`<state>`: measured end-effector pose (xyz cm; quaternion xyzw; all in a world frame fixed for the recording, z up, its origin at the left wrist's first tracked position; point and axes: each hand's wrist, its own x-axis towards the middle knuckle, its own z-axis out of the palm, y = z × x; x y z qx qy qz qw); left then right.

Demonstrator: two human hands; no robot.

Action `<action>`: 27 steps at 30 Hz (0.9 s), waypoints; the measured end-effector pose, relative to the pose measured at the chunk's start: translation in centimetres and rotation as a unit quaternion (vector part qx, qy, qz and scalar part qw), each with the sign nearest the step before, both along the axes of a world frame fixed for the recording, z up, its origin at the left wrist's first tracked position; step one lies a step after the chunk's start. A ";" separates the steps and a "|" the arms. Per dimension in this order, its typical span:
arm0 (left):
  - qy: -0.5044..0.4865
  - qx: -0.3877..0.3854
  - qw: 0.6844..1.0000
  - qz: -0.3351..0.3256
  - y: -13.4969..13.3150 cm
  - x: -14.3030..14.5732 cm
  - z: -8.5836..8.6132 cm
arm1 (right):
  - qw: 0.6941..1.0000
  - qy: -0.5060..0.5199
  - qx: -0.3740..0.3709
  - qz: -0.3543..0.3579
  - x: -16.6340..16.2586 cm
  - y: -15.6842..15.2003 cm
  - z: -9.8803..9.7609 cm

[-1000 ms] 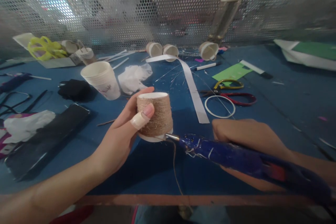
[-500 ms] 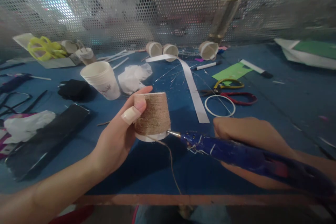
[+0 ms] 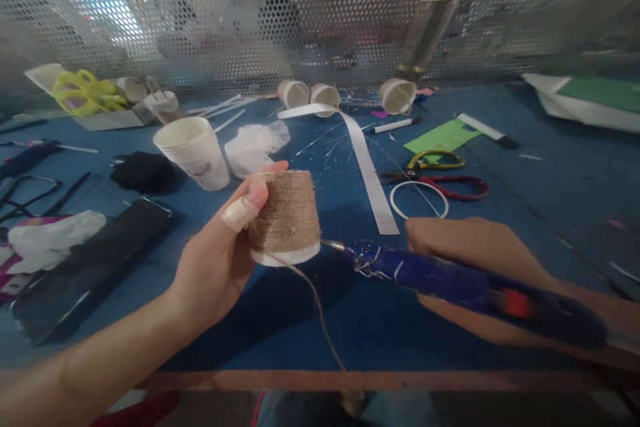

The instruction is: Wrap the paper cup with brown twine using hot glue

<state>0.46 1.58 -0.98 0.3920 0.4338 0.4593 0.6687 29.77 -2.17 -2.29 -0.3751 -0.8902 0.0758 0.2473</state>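
Observation:
Upside down in my left hand (image 3: pixel 215 253) is a paper cup (image 3: pixel 290 213) wound with brown twine, a bare white band showing at its lower rim. My thumb, with a bandage (image 3: pixel 239 213) round it, presses the cup's left side. A loose length of twine (image 3: pixel 320 307) runs from the lower edge down over the table's front edge. My right hand (image 3: pixel 480 253) is closed round a blue hot glue gun (image 3: pixel 425 273) with a red patch on its body. Its metal nozzle (image 3: pixel 333 245) points left, at the cup's lower right rim, very close to it.
Left of the cup stand stacked paper cups (image 3: pixel 193 150), a crumpled plastic bag (image 3: pixel 255 147) and a black pouch (image 3: pixel 93 267). To the right lie a white paper strip (image 3: pixel 365 177), red-and-yellow-handled scissors (image 3: pixel 440 177) and a white ring (image 3: pixel 420 201). Twine-wrapped cups (image 3: pixel 325 99) lie by the perforated metal screen (image 3: pixel 280 20).
The cup has shifted slightly left and up in my left hand. The glue gun has rolled a little, showing more of its red patch, and its nozzle has risen slightly.

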 end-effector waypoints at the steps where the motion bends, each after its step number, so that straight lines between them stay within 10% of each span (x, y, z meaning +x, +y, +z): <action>1: -0.007 0.007 1.000 -0.001 -0.1 0.1 0.1 | 1.000 -0.014 0.008 -0.017 0.1 0.1 -0.1; 12: -0.005 0.046 0.999 -0.021 -0.7 -0.8 -0.2 | 0.985 -0.009 -0.080 -0.153 1.0 4.3 -2.4; 19: -0.010 0.060 0.997 -0.053 -0.9 -1.1 -0.4 | 0.998 0.037 -0.031 -0.041 -0.6 1.5 -0.3; 23: -0.006 0.064 0.996 -0.068 -1.0 -1.0 -0.6 | 0.966 0.070 -0.250 -0.007 -2.6 -0.9 1.0; 27: 0.013 0.087 0.993 -0.076 -1.2 -0.8 -0.6 | 0.857 0.175 -0.484 0.019 -3.3 -1.4 1.2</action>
